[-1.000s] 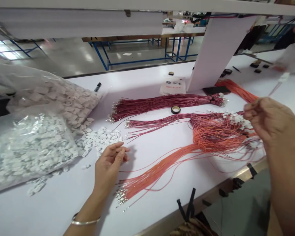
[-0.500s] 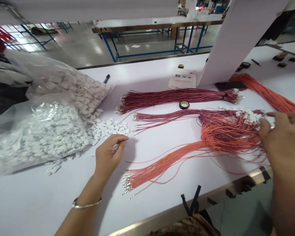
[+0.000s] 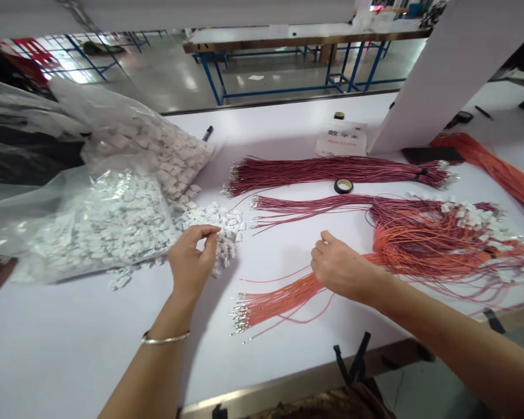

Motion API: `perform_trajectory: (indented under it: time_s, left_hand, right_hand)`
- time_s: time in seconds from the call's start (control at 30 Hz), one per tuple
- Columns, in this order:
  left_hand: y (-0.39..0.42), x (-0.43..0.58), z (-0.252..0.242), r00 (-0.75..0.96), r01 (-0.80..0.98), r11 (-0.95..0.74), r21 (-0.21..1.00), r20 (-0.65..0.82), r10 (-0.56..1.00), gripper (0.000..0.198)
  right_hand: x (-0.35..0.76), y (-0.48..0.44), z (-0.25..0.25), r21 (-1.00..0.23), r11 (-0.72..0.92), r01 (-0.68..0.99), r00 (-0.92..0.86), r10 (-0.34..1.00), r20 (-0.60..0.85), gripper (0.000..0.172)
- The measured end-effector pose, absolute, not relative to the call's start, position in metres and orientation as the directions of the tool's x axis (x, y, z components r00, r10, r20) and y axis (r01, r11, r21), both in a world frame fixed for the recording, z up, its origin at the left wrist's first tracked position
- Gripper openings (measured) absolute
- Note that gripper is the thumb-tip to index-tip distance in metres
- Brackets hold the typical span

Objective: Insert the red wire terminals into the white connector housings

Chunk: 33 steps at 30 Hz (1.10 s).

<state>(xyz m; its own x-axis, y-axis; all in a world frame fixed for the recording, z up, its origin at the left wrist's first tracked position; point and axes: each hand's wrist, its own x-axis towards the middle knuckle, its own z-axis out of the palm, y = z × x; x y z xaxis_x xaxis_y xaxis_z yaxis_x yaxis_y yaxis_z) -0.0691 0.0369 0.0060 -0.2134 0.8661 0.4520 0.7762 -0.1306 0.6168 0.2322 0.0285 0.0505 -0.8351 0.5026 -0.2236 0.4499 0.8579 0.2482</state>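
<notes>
My left hand (image 3: pixel 193 256) is pinched, thumb against forefinger, beside a loose heap of small white plastic connectors (image 3: pixel 229 220); whatever is between the fingertips is too small to make out. My right hand (image 3: pixel 338 265) has its fingers curled in, over the bundle of orange wires (image 3: pixel 283 297) with bare metal terminals at their left ends. What those fingers hold, if anything, is hidden. Behind it lie loose dark red wires (image 3: pixel 305 205). To the right, orange and dark red wires run together into a tangled bunch (image 3: pixel 423 244) with white connectors on its far ends (image 3: pixel 475 218).
Clear bags of white connectors (image 3: pixel 131 215) and larger pale pieces (image 3: pixel 174 154) stand at left. A tied dark red wire bundle (image 3: pixel 323 173), black tape roll (image 3: pixel 343 186), notebook (image 3: pixel 343 138) and marker (image 3: pixel 208 133) lie behind. A white post (image 3: pixel 436 75) rises at back right.
My right hand has left the white connector ends at the far right and moved left over the orange wires. My left hand stays pinched near the heap. The view has shifted slightly.
</notes>
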Motion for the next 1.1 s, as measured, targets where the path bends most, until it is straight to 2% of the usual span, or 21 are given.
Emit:
perform_trajectory:
  time_s: [0.1,0.2,0.3,0.4,0.47,0.57,0.73,0.83,0.87,0.93,1.0,1.03,1.1]
  left_hand:
    - [0.039,-0.076,0.009,-0.211,0.748,-0.117,0.653,0.401,0.891,0.015]
    - [0.039,-0.080,0.014,-0.095,0.744,-0.174,0.645,0.360,0.928,0.016]
    - [0.039,-0.081,0.019,0.114,0.796,-0.268,0.542,0.300,0.947,0.018]
    - [0.038,-0.079,0.023,0.257,0.862,-0.317,0.395,0.197,0.946,0.016]
    - [0.035,-0.075,0.025,0.291,0.899,-0.324,0.296,0.152,0.945,0.018]
    - [0.032,-0.070,0.025,0.308,0.924,-0.326,0.199,0.118,0.944,0.023]
    - [0.033,-0.068,0.017,0.314,0.920,-0.335,0.205,0.129,0.941,0.004]
    - [0.033,-0.064,0.013,0.295,0.881,-0.366,0.300,0.256,0.921,0.007]
    - [0.031,-0.061,0.012,0.253,0.853,-0.361,0.378,0.305,0.918,0.008]
    - [0.027,-0.050,0.013,0.113,0.720,-0.303,0.624,0.326,0.939,0.013]
    - [0.022,-0.038,0.013,-0.010,0.444,-0.162,0.881,0.185,0.983,0.024]
    - [0.020,-0.032,0.013,-0.030,0.278,-0.069,0.958,0.080,0.996,0.028]
    - [0.016,-0.023,0.014,-0.012,-0.014,0.108,0.994,-0.109,0.994,0.029]
  right_hand:
    - [0.232,0.038,0.047,0.207,0.855,0.476,-0.824,0.516,-0.234,0.018]
    - [0.239,0.051,0.040,0.069,0.735,0.674,-0.720,0.675,-0.160,0.010]
    - [0.244,0.055,0.032,-0.234,0.538,0.810,-0.568,0.820,-0.077,0.009]
    - [0.233,0.049,0.027,-0.538,0.440,0.719,-0.544,0.838,-0.042,0.012]
    - [0.215,0.045,0.026,-0.660,0.410,0.630,-0.555,0.832,-0.012,0.011]
    - [0.186,0.041,0.027,-0.740,0.410,0.533,-0.548,0.834,0.067,0.011]
    - [0.172,0.041,0.022,-0.709,0.523,0.473,-0.512,0.818,0.262,0.012]
    - [0.184,0.041,0.013,-0.692,0.503,0.519,-0.407,0.857,0.317,0.011]
    - [0.188,0.040,0.010,-0.697,0.485,0.529,-0.370,0.871,0.325,0.012]
    - [0.194,0.039,0.006,-0.724,0.453,0.521,-0.310,0.890,0.335,0.013]
    - [0.197,0.038,0.005,-0.753,0.448,0.482,-0.284,0.893,0.350,0.016]
    - [0.196,0.037,0.006,-0.764,0.456,0.457,-0.283,0.888,0.361,0.017]
    - [0.194,0.034,0.010,-0.776,0.483,0.406,-0.294,0.873,0.389,0.016]
